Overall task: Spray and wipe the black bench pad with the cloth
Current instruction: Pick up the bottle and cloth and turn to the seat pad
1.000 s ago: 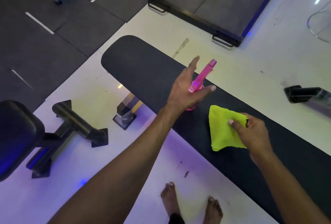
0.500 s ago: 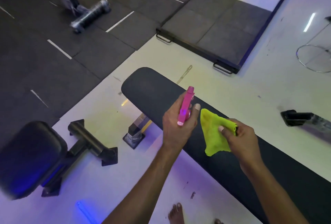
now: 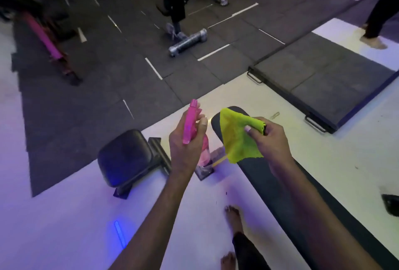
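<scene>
Since half a second earlier, you had lifted your gaze, so the black bench pad (image 3: 280,183) slid lower and rightward in view while both hands rose off it. Nearest you, the pad ran its long axis from lower right up to its rounded far end just behind the cloth. Your right hand (image 3: 272,140) pinched the yellow-green cloth (image 3: 237,140) over that end, the nearer hand to the pad. Your left hand (image 3: 185,146) was closed around the pink spray bottle (image 3: 191,120), held left of the pad, nozzle pointing away. Farther off lay a dumbbell (image 3: 187,42).
</scene>
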Tool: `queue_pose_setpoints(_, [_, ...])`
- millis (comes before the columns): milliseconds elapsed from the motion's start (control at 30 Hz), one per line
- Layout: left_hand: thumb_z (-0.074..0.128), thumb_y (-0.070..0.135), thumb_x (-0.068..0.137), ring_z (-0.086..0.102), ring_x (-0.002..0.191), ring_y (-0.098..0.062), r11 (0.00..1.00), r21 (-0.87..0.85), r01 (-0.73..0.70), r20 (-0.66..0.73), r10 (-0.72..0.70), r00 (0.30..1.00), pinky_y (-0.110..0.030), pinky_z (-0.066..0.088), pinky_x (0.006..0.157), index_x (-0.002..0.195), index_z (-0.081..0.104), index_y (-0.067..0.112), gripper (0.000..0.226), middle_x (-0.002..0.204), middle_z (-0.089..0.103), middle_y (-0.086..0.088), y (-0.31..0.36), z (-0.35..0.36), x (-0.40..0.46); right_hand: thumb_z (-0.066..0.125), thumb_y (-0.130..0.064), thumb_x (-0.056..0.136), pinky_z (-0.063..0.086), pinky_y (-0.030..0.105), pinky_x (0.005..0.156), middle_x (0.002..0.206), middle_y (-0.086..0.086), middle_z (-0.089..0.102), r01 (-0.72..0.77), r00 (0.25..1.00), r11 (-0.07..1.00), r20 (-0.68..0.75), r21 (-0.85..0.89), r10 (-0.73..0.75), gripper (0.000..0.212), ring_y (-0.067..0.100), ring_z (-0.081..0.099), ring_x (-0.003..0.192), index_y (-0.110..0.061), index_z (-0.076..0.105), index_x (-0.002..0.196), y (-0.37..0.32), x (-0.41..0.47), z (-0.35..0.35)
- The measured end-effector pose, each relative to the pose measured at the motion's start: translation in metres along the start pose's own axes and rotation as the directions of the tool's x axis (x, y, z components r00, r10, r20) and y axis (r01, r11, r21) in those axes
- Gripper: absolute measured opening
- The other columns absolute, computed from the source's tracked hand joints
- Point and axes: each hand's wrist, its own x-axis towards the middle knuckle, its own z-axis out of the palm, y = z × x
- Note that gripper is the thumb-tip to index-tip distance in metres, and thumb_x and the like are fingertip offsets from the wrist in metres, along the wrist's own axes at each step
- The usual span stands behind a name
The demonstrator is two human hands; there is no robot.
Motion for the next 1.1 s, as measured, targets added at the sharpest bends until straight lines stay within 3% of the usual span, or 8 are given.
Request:
queue_pose_setpoints(133, [0.071,0.019,0.100,0.075,0.104,-0.007,0.999,0.048,0.020,-0.138,-0.013,0.990,-0.043,0.061,0.098,0.132,0.072,0.021,0.032,0.111,0.078,0.023,0.016,-0.048,0.017,0.069,-0.008,0.097,0.047,0.029,0.076,0.092,0.004,0.070,0.023,0.988,1.000,0.154,-0.014,-0.021,0.013,0.016,0.061,0.086,-0.010,0.075,0.109,-0.030,0.016,0.038])
queue_pose_setpoints(233, [0.069,0.015,0.101,0.076,0.105,-0.017,0.999,0.049,0.013,-0.257,0.000,0.966,-0.038,0.063,0.090,0.132,0.071,0.012,0.031,0.117,0.079,0.009,0.015,-0.080,0.029,0.068,-0.005,0.096,0.044,0.031,0.079,0.092,0.005,0.069,0.056,0.967,0.998,0.252,-0.035,-0.045,0.013,0.019,0.060,0.088,-0.012,0.074,0.106,-0.037,0.036,0.069])
queue_pose_setpoints(367, [0.069,0.020,0.101,0.077,0.104,-0.021,0.994,0.049,0.097,-0.377,-0.072,0.923,-0.036,0.062,0.093,0.130,0.071,0.015,0.030,0.117,0.079,-0.002,0.004,-0.117,0.046,0.069,-0.008,0.097,0.045,0.030,0.076,0.097,0.007,0.070,0.070,0.928,0.993,0.372,-0.093,-0.031,0.016,0.022,0.060,0.091,-0.009,0.075,0.111,-0.045,0.064,0.119])
queue_pose_setpoints(467, [0.072,0.025,0.098,0.076,0.108,-0.017,0.977,0.057,0.206,-0.459,-0.158,0.874,-0.034,0.059,0.099,0.129,0.073,0.020,0.031,0.114,0.080,0.006,-0.009,-0.146,0.051,0.069,-0.010,0.097,0.045,0.031,0.077,0.101,0.009,0.069,0.063,0.894,0.987,0.448,-0.145,0.009,0.016,0.025,0.060,0.094,-0.009,0.074,0.112,-0.052,0.080,0.161])
queue_pose_setpoints(600, [0.073,0.046,0.090,0.074,0.110,-0.020,0.948,0.026,0.316,-0.570,-0.246,0.784,-0.045,0.057,0.103,0.128,0.072,0.027,0.043,0.117,0.078,0.002,-0.035,-0.185,0.058,0.069,-0.011,0.098,0.046,0.036,0.083,0.104,0.011,0.069,0.102,0.837,0.969,0.546,-0.224,0.038,0.018,0.027,0.060,0.096,-0.006,0.073,0.114,-0.054,0.095,0.224])
queue_pose_setpoints(800, [0.072,0.036,0.097,0.069,0.073,0.010,0.936,0.005,0.352,-0.658,-0.261,0.706,-0.006,0.051,0.070,0.127,0.072,0.031,0.031,0.084,0.075,0.029,-0.089,-0.258,0.077,0.068,-0.007,0.096,0.047,0.037,0.082,0.098,0.011,0.069,0.193,0.784,0.926,0.618,-0.324,0.053,0.013,0.028,0.060,0.091,-0.011,0.074,0.108,-0.038,0.103,0.339])
queue_pose_setpoints(1000, [0.067,0.042,0.100,0.070,0.076,-0.022,0.900,0.018,0.436,-0.602,-0.338,0.723,-0.045,0.062,0.082,0.133,0.067,0.032,0.034,0.089,0.076,-0.007,-0.159,-0.333,0.120,0.069,-0.011,0.096,0.053,0.044,0.091,0.103,0.012,0.072,0.233,0.778,0.856,0.617,-0.462,0.122,0.020,0.035,0.066,0.101,-0.009,0.075,0.115,-0.004,0.109,0.454])
queue_pose_setpoints(1100, [0.066,0.040,0.102,0.066,0.072,-0.029,0.885,0.013,0.466,-0.567,-0.378,0.732,-0.054,0.060,0.080,0.130,0.067,0.030,0.030,0.079,0.070,-0.006,-0.201,-0.361,0.144,0.068,-0.014,0.097,0.052,0.043,0.089,0.105,0.017,0.074,0.270,0.779,0.800,0.610,-0.535,0.145,0.021,0.039,0.068,0.102,-0.006,0.075,0.115,0.017,0.120,0.504])
